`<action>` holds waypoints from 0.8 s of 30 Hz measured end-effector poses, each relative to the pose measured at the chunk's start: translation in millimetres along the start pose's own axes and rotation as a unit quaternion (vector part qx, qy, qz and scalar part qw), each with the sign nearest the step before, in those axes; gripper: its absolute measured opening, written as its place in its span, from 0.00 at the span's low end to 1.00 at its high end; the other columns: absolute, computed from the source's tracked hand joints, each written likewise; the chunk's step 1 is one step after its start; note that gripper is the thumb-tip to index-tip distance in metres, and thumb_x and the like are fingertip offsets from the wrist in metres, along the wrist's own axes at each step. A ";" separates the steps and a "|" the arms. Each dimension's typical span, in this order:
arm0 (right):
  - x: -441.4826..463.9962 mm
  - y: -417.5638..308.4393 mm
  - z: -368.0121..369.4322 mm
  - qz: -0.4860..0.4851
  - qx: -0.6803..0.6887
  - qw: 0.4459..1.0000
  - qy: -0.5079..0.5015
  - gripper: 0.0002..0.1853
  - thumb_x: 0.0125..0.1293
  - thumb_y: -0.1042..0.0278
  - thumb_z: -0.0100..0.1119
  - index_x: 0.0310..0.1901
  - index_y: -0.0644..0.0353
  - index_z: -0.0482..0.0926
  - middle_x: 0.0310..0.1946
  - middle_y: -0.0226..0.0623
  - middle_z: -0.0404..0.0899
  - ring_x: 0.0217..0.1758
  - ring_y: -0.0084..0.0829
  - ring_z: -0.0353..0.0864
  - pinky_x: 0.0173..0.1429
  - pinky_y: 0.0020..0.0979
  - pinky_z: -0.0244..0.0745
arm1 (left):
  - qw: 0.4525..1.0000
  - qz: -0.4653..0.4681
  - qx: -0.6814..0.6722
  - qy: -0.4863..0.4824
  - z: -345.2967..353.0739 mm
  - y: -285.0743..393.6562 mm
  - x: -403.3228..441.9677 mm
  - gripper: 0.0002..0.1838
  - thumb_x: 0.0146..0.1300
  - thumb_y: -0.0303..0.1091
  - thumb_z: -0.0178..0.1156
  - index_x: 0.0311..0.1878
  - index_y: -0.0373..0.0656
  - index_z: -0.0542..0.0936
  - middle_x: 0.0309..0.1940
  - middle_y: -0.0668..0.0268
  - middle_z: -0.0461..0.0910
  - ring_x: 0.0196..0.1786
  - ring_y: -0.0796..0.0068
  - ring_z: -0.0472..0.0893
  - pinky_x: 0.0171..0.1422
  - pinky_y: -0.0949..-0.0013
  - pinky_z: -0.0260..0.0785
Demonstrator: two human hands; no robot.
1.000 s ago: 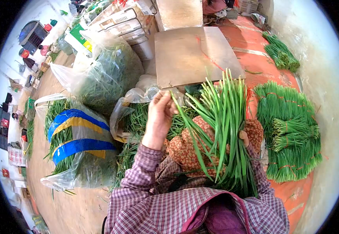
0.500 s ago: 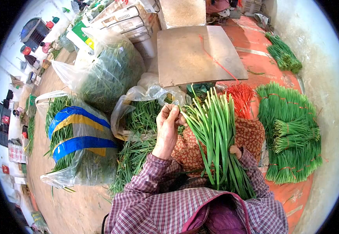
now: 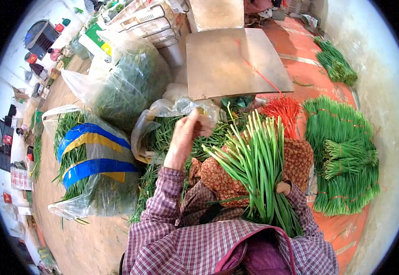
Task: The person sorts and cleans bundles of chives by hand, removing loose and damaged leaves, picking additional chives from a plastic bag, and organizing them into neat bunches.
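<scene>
- Your right hand [image 3: 282,187] grips one green bunch [image 3: 264,169], nearer you than the board [image 3: 231,62].
- Your left hand [image 3: 188,134] curls near its left corner, any pinch too blurred to tell.
- Two small bundles [image 3: 340,166] lie to its right.

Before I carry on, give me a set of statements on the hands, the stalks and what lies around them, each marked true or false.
1. The right hand has a grip on a bunch of long green stalks. True.
2. The left hand is clasped around that same bunch. False: it is raised apart from the bunch, by the open plastic bag.
3. A red strand lies across the brown board. True.
4. The stacked green bundles at the right have no ties. False: red bands run around them.
5. The striped bag at the left has red and white stripes. False: its stripes are blue and yellow.
</scene>
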State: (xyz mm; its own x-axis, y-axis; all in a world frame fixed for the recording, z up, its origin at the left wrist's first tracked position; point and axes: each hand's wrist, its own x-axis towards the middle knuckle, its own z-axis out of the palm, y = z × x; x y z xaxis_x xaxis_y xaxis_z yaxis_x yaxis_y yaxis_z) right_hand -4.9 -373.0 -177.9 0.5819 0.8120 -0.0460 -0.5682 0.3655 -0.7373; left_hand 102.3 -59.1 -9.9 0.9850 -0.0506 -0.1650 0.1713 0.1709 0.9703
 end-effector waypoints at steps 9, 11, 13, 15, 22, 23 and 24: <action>-7.4 -6.7 17.7 -0.007 0.079 0.996 0.052 0.46 0.48 0.58 0.68 0.69 0.60 0.58 0.65 0.41 0.65 0.67 0.39 0.64 0.73 0.40 0.53 | 0.985 0.037 0.044 -0.166 26.4 19.1 15.0 0.15 0.62 0.41 0.60 0.39 0.36 0.83 0.33 0.66 0.83 0.41 0.79 0.77 0.53 0.73 0.66; -6.7 -11.4 17.2 -0.002 0.079 0.996 0.042 0.45 0.49 0.58 0.68 0.69 0.61 0.58 0.65 0.41 0.65 0.66 0.39 0.65 0.72 0.39 0.55 | 0.996 0.037 0.016 -0.086 18.7 26.0 16.6 0.12 0.62 0.38 0.61 0.37 0.37 0.83 0.32 0.65 0.83 0.39 0.77 0.78 0.52 0.72 0.67; -6.5 -15.9 17.0 0.005 0.082 0.996 0.029 0.45 0.50 0.58 0.67 0.68 0.61 0.58 0.65 0.41 0.65 0.66 0.39 0.66 0.71 0.39 0.56 | 0.993 0.062 -0.093 -0.028 -15.4 28.0 28.5 0.10 0.61 0.36 0.62 0.38 0.39 0.80 0.30 0.67 0.80 0.33 0.76 0.79 0.44 0.72 0.71; -6.2 -20.4 17.1 0.007 0.087 0.996 0.022 0.44 0.51 0.57 0.67 0.68 0.62 0.58 0.65 0.42 0.65 0.66 0.39 0.66 0.71 0.39 0.57 | 0.990 0.089 -0.107 0.035 -43.8 43.4 29.9 0.09 0.62 0.36 0.61 0.36 0.40 0.79 0.29 0.67 0.79 0.31 0.77 0.78 0.42 0.71 0.72; -4.4 -52.7 23.2 0.008 0.122 0.992 -0.034 0.42 0.54 0.55 0.66 0.67 0.64 0.59 0.64 0.43 0.65 0.64 0.39 0.68 0.69 0.39 0.61 | 0.956 0.065 0.285 -0.009 -73.8 30.9 -6.5 0.16 0.63 0.41 0.60 0.31 0.36 0.82 0.25 0.69 0.80 0.31 0.82 0.75 0.41 0.75 0.67; -4.0 -58.3 25.4 0.000 0.096 0.995 -0.028 0.41 0.55 0.55 0.65 0.67 0.65 0.60 0.63 0.44 0.67 0.63 0.39 0.69 0.68 0.39 0.62 | 0.959 0.054 0.277 -0.027 -65.3 23.2 -13.3 0.16 0.62 0.42 0.60 0.32 0.36 0.82 0.25 0.69 0.80 0.32 0.82 0.75 0.41 0.75 0.67; -3.7 -32.2 0.0 -0.006 0.056 0.998 0.005 0.42 0.54 0.55 0.66 0.67 0.66 0.60 0.62 0.44 0.68 0.62 0.39 0.71 0.67 0.39 0.64 | 0.961 0.043 0.268 -0.045 -54.4 16.2 -19.9 0.16 0.62 0.43 0.60 0.33 0.36 0.82 0.26 0.70 0.80 0.33 0.82 0.75 0.42 0.74 0.67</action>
State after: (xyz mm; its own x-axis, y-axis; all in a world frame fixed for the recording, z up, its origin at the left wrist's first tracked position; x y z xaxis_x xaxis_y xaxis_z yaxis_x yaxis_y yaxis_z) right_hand 11.2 -387.8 -154.0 0.5950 0.8025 -0.0445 -0.6216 0.4244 -0.6584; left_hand 86.6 -1.9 -0.5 0.9852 -0.1475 -0.0869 0.0297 -0.3530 0.9352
